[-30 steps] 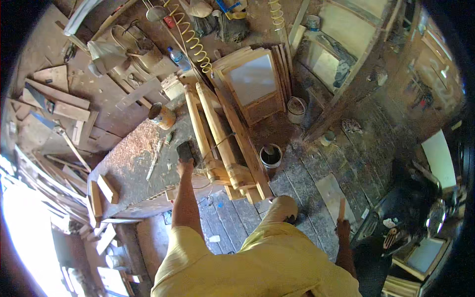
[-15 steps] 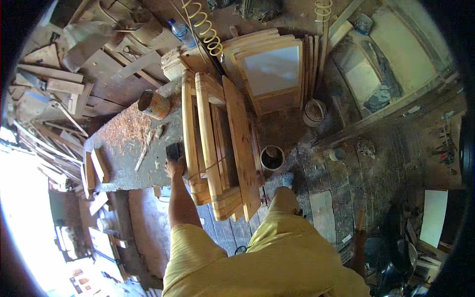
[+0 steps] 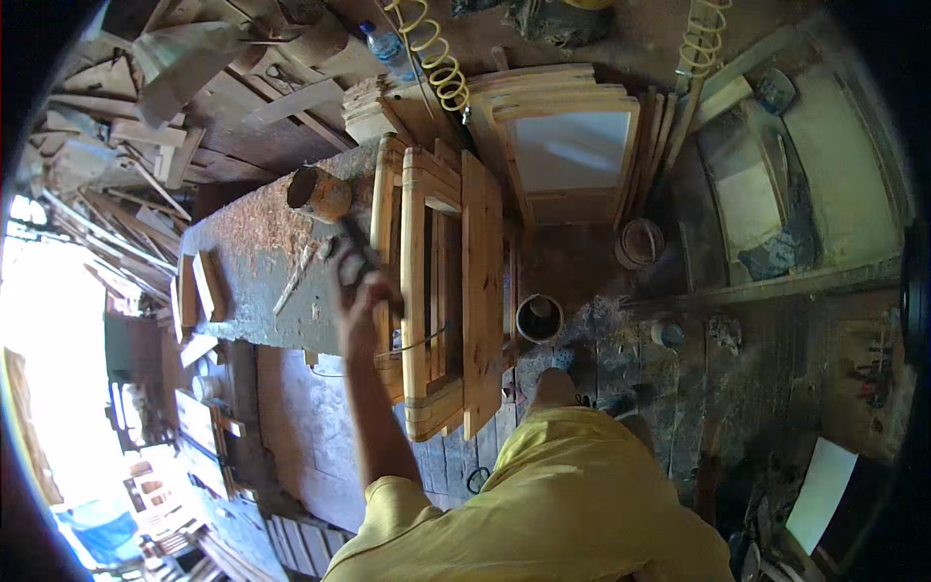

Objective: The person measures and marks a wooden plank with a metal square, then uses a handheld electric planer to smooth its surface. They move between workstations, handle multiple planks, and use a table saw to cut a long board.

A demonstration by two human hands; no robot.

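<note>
My left hand (image 3: 357, 308) is raised above the workbench's right edge, its fingers closed around a dark, blocky tool (image 3: 351, 260). Motion blur keeps me from telling the tool's exact kind. A thin dark cord (image 3: 425, 339) runs near the hand across the wooden frames. Just right of the hand, light wooden frames (image 3: 415, 291) stand on edge against the workbench (image 3: 291, 325). A wide wooden board (image 3: 478, 291) forms their outer side. Beyond the tool, a rusty can (image 3: 320, 194) sits on the bench among wood shavings (image 3: 257, 228). My right hand is out of sight.
More frames with a pale panel (image 3: 572, 150) lean farther back. Buckets stand on the floor, one open bucket (image 3: 539, 318) near my feet and another (image 3: 640, 242) beyond. Yellow coiled hoses (image 3: 441, 73) hang overhead. Scrap wood (image 3: 145, 131) is piled at the far left.
My left hand has lifted from the bench top with the dark tool, moving slightly away and right. My body has shifted nearer the floor bucket. My right hand has left the view.
</note>
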